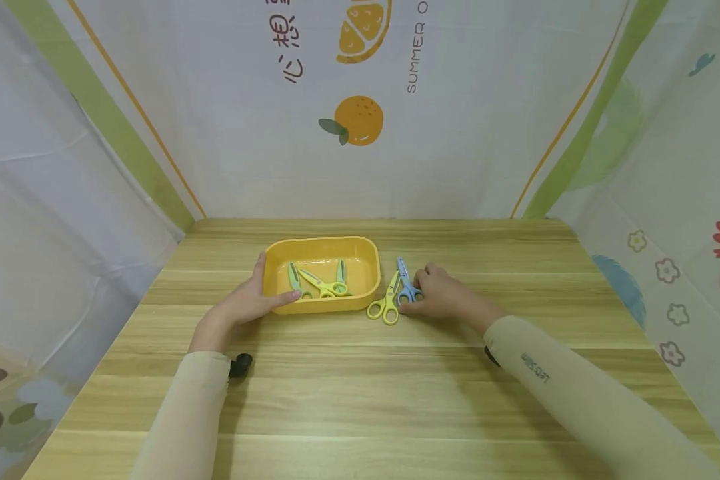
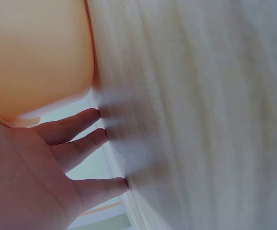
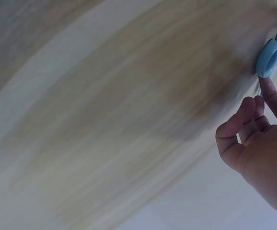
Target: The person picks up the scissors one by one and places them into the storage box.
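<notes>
A yellow plastic box [image 1: 318, 307] stands on the table with green scissors [image 1: 341, 273] and yellow scissors [image 1: 321, 283] inside. At its left front corner is my left hand [image 1: 246, 297], thumb over the front rim and other fingers along the outside. In the left wrist view, straight, spread fingers [image 2: 83, 153] touch the tabletop beside the box wall [image 2: 38, 52]. My right hand [image 1: 441, 293] pinches the handles of blue scissors [image 1: 407, 287] right of the box. The right wrist view shows a finger at a blue handle [image 3: 269, 58]. Another pair of yellow scissors [image 1: 386, 303] lies just left of them.
A wood-grain table [image 1: 348, 393] carries everything. Behind it hangs a white curtain [image 1: 456, 153] with printed oranges, and more printed cloth [image 1: 684, 200] lines the right side. Dark wrist-worn pieces [image 1: 241, 365] show at the sleeves.
</notes>
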### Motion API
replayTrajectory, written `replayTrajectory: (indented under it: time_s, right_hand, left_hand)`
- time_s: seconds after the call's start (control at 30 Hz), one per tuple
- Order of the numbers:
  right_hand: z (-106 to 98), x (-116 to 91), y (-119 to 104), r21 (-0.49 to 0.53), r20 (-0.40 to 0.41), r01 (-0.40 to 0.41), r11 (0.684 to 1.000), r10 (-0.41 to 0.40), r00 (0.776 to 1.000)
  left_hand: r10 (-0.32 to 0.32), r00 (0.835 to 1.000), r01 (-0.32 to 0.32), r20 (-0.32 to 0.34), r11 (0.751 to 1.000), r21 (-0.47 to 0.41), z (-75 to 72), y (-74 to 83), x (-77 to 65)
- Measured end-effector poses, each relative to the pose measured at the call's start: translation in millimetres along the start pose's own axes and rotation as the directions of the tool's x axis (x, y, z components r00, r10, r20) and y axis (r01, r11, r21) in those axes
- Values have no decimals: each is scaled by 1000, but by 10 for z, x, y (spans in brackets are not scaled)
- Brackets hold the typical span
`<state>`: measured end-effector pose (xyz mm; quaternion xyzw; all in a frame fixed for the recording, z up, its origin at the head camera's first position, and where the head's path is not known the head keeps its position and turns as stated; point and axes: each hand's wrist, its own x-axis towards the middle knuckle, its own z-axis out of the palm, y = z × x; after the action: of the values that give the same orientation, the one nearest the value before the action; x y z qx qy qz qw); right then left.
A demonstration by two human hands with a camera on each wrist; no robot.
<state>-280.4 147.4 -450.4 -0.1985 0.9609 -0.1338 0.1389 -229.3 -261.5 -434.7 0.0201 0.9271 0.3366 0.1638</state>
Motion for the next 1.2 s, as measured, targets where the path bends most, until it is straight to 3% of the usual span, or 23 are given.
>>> replayTrajectory:
  time_s: [0.57, 0.73, 0.93, 1.07, 1.2]
  right_hand:
    - [53, -43, -19, -211, -104, 28, 977, -51, 993]
    - [70, -58, -5, -237, -131, 89, 967, -123, 984]
    - [105, -31, 31, -190, -160, 144, 971, -175, 972]
    - [93, -22, 40, -126, -158, 129, 984, -148, 976]
    - [55, -30, 43, 31, -149, 76, 997, -71, 986]
  left_hand:
    - [13, 1000, -13, -13, 1000, -10, 3, -1, 3]
    - [10, 1000, -11, -16, 1000, -10, 6, 1, -1]
    - [5, 1000, -5, -13, 1000, -10, -1, 6, -2]
    - [0, 1000, 0, -6, 1000, -15, 1, 11, -7]
    - [2, 1000, -2, -5, 1000, -13, 3, 7, -12]
